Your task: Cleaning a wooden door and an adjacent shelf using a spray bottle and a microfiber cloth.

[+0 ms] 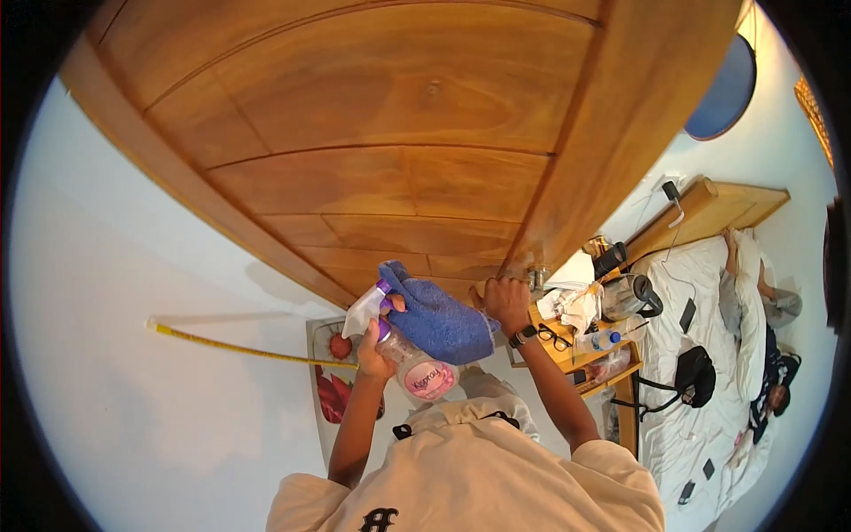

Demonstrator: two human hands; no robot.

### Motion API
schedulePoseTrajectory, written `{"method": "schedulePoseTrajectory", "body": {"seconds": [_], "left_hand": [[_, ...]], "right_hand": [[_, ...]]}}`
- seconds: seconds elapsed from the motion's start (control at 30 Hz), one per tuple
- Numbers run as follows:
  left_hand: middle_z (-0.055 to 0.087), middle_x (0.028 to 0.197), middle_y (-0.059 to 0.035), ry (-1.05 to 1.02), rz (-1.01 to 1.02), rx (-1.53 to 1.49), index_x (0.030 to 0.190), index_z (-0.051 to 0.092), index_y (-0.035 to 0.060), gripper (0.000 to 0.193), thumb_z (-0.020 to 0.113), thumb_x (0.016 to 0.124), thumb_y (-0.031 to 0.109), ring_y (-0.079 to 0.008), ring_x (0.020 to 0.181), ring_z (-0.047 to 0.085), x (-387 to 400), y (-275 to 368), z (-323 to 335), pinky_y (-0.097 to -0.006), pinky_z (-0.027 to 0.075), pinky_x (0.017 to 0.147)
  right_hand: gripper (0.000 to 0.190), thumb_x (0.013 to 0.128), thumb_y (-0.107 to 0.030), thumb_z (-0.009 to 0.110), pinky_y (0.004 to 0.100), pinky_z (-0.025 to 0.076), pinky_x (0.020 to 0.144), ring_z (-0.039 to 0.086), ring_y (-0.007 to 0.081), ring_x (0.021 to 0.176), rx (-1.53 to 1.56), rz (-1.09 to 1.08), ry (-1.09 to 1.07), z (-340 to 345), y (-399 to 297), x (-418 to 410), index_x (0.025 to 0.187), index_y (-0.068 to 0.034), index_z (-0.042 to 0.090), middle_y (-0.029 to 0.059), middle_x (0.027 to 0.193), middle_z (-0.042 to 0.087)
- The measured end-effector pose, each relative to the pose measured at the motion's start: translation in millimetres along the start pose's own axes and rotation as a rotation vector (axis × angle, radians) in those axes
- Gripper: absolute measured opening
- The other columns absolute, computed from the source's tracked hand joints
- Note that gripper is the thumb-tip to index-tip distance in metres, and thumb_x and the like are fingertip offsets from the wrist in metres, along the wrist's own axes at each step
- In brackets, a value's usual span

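Note:
My left hand [377, 352] grips the neck of a clear Kispray spray bottle [415, 366] with a white and purple trigger head. A blue terry cloth [442, 319] hangs from the fingers of the same hand, partly in front of the bottle. Ahead of me rises a panelled wooden door [385, 179]. At its right edge, beside a metal fitting [537, 276], my right hand [508, 302] is closed around what looks like the door handle; the hand hides most of it. A dark watch sits on my right wrist.
To the right, a wooden bedside table [565, 362] carries eyeglasses [554, 338], a water bottle [598, 341], crumpled paper and a jug [625, 296]. Beyond, a person lies on a white bed [671, 439] with a black bag [695, 378]. A yellow rod [252, 347] leans at left.

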State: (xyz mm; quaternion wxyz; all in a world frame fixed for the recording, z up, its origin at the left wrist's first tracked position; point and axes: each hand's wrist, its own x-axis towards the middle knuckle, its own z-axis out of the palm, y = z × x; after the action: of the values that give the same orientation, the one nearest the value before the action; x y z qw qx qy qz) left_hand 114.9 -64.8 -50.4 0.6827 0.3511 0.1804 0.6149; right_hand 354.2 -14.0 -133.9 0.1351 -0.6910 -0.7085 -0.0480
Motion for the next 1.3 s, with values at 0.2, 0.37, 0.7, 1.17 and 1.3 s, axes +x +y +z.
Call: {"method": "schedulePoseTrajectory", "body": {"seconds": [0.2, 0.37, 0.7, 1.17, 1.3], "left_hand": [[0.052, 0.117, -0.0102, -0.017, -0.051, -0.098, 0.117, 0.05, 0.0064, 0.05, 0.049, 0.095, 0.051, -0.0252, 0.109, 0.051, 26.3, -5.6, 24.3, -0.0393, 0.041, 0.096], [0.052, 0.116, -0.011, 0.053, -0.054, -0.069, 0.115, 0.049, 0.0051, 0.053, 0.046, 0.095, 0.055, -0.0257, 0.108, 0.051, 45.4, -14.0, 45.5, -0.0385, 0.042, 0.094], [0.052, 0.118, -0.0102, 0.032, -0.107, -0.205, 0.114, 0.049, 0.0074, 0.054, 0.048, 0.093, 0.057, -0.0254, 0.109, 0.051, 53.0, -19.1, 65.7, -0.0381, 0.042, 0.095], [0.052, 0.118, -0.0109, 0.018, -0.159, -0.074, 0.118, 0.05, 0.0064, 0.053, 0.047, 0.095, 0.054, -0.0265, 0.111, 0.051, 48.9, -31.1, 65.6, -0.0411, 0.041, 0.098], [0.051, 0.121, -0.0124, 0.055, -0.165, -0.14, 0.118, 0.049, 0.007, 0.052, 0.046, 0.096, 0.054, -0.0283, 0.113, 0.051, 43.7, -46.7, 46.0, -0.0421, 0.041, 0.099]], "right_hand": [[0.034, 0.082, -0.043, 0.062, 0.0457, 0.043, 0.065, 0.063, 0.0271, 0.073, -0.026, -0.054, -0.073, 26.5, 6.7, 43.6, 0.076, -0.012, 0.073, 0.0099, 0.075, 0.066], [0.027, 0.088, -0.034, 0.054, 0.0479, 0.04, 0.071, 0.058, 0.0285, 0.085, -0.238, -0.032, -0.053, 96.5, 33.4, 67.7, 0.079, -0.014, 0.07, 0.0085, 0.082, 0.064], [0.019, 0.086, -0.023, 0.054, 0.0448, 0.038, 0.067, 0.052, 0.0248, 0.075, -0.369, -0.208, 0.46, 123.4, 51.5, 100.9, 0.07, -0.015, 0.059, 0.0054, 0.072, 0.053], [0.026, 0.087, -0.025, 0.052, 0.0403, 0.041, 0.061, 0.066, 0.0216, 0.066, -0.227, -0.206, -0.098, 79.6, 53.4, 126.7, 0.069, -0.019, 0.069, 0.005, 0.069, 0.069], [0.026, 0.085, -0.024, 0.054, 0.0395, 0.042, 0.06, 0.066, 0.0219, 0.063, -0.166, -0.289, -0.024, 72.1, 53.5, 131.5, 0.064, -0.017, 0.068, 0.0061, 0.065, 0.068]]}}
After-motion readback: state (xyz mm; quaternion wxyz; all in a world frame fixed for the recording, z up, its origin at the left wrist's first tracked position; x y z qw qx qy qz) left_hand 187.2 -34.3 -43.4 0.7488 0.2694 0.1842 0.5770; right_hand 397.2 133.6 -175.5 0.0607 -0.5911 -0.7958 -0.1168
